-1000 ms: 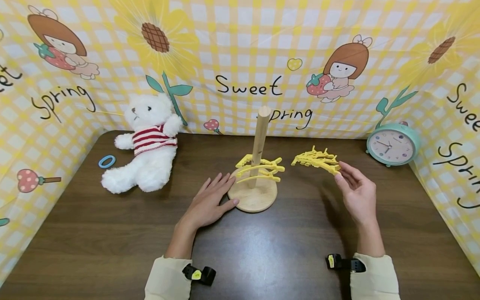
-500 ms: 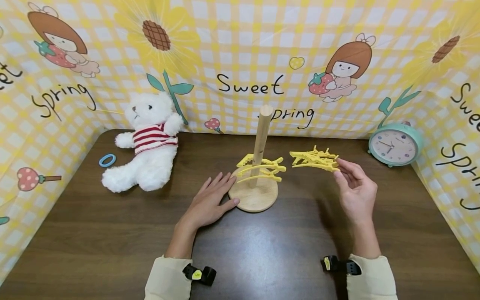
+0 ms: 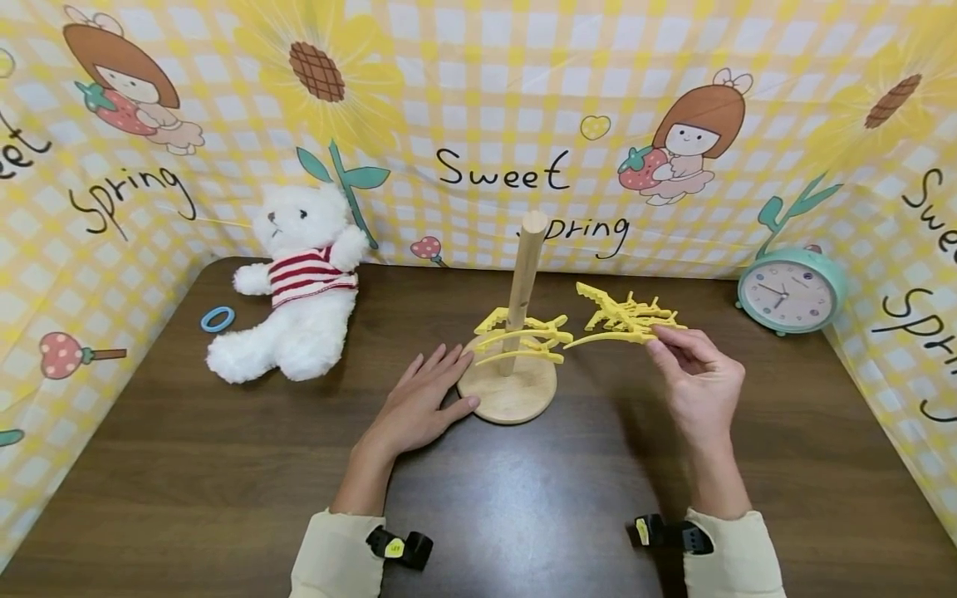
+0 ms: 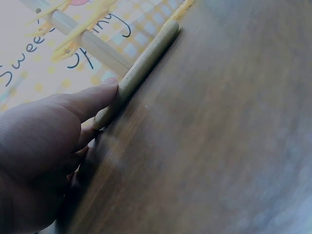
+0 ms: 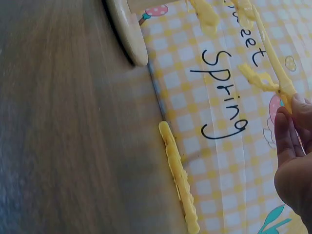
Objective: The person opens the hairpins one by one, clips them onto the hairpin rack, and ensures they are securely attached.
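Observation:
In the head view, my right hand (image 3: 703, 378) pinches the handle end of a yellow alligator hair clip (image 3: 609, 336) between thumb and fingers. The clip's jaws are spread and face the round wooden post (image 3: 526, 274); its tip comes close to the clips there. Two similar yellow clips (image 3: 555, 336) hang on the post's lower part. My left hand (image 3: 414, 407) lies with straight fingers against the left side of the round wooden base (image 3: 516, 407). In the left wrist view its thumb (image 4: 105, 95) rests at the base's edge.
More yellow clips (image 5: 180, 180) lie in a pile on the table behind the held one. A white teddy bear (image 3: 314, 332) in a striped shirt and a blue ring (image 3: 218, 319) are at the left. A mint alarm clock (image 3: 788, 292) stands at the back right.
The right hand has moved left with the clip, towards the post. The clip's jaws have spread wide apart. My left hand has stayed on the base.

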### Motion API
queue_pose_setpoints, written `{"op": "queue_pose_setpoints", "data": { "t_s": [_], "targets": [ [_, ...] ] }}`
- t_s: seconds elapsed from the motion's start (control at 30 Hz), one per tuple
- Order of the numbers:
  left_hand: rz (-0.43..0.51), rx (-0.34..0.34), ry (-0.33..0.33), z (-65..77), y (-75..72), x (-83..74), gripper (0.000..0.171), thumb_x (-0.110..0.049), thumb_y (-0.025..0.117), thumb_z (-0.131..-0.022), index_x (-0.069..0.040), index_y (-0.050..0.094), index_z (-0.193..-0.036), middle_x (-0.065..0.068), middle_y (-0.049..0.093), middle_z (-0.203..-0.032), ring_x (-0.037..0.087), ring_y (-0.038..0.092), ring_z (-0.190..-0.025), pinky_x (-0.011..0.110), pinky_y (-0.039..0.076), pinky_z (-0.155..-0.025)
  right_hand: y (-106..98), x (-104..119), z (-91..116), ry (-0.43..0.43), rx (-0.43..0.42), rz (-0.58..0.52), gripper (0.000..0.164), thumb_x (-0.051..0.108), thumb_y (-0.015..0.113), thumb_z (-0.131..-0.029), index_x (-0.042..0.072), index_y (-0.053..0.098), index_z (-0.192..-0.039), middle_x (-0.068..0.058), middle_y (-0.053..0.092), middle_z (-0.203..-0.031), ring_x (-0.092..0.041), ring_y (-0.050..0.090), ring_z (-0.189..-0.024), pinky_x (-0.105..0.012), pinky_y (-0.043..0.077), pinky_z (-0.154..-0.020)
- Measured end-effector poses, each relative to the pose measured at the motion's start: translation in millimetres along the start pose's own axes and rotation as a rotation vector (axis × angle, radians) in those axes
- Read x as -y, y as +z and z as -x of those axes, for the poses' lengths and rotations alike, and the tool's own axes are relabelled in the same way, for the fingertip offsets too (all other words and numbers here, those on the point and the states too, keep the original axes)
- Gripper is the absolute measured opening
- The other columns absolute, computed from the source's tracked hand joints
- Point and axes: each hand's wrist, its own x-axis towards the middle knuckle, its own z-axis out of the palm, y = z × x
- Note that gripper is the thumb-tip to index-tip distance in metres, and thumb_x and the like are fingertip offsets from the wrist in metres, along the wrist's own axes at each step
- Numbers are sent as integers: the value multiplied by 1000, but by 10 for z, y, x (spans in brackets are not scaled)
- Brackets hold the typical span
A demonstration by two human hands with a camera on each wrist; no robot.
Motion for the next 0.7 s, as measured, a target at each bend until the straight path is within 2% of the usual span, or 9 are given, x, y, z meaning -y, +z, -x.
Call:
{"op": "queue_pose_setpoints", "data": {
  "t_s": [0.3, 0.7],
  "targets": [
    [-5, -1, 2, -5, 5, 4, 71, -48, 56, -103, -16, 30, -161, 9, 26, -165, 25, 13, -155, 48, 3, -123, 166, 39, -82, -29, 44, -45, 15, -27, 71, -77, -25, 69, -92, -11, 74, -85, -14, 69, -79, -19, 56, -72],
    [-7, 4, 2, 7, -5, -16, 71, -47, 57, -103, -16, 30, -161, 8, 25, -165, 26, 12, -155, 49, 3, -124, 399, 90, -144, -38, 90, -79, 14, -27, 69, -79, -27, 67, -93, -7, 73, -85, -12, 68, -78, -20, 57, -73]
  ]
}}
